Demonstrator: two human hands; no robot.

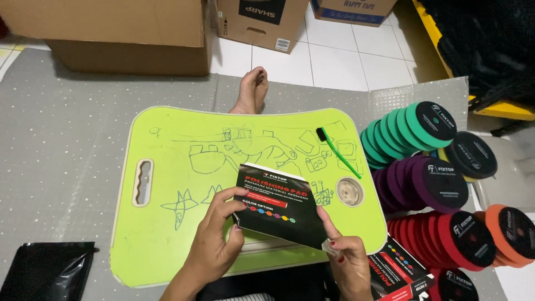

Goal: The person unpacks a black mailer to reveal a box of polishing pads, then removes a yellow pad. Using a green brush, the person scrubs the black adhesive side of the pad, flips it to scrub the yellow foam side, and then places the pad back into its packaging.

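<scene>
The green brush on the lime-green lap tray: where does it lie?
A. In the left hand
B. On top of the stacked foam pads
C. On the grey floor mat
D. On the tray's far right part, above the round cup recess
D: the green brush lies loose on the lap tray, just above the round recess, while both hands hold the black flat box.

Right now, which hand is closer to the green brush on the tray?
Right. The right hand holds the black box at its lower right corner, below the green brush. The left hand grips the box's left edge, farther to the left.
</scene>
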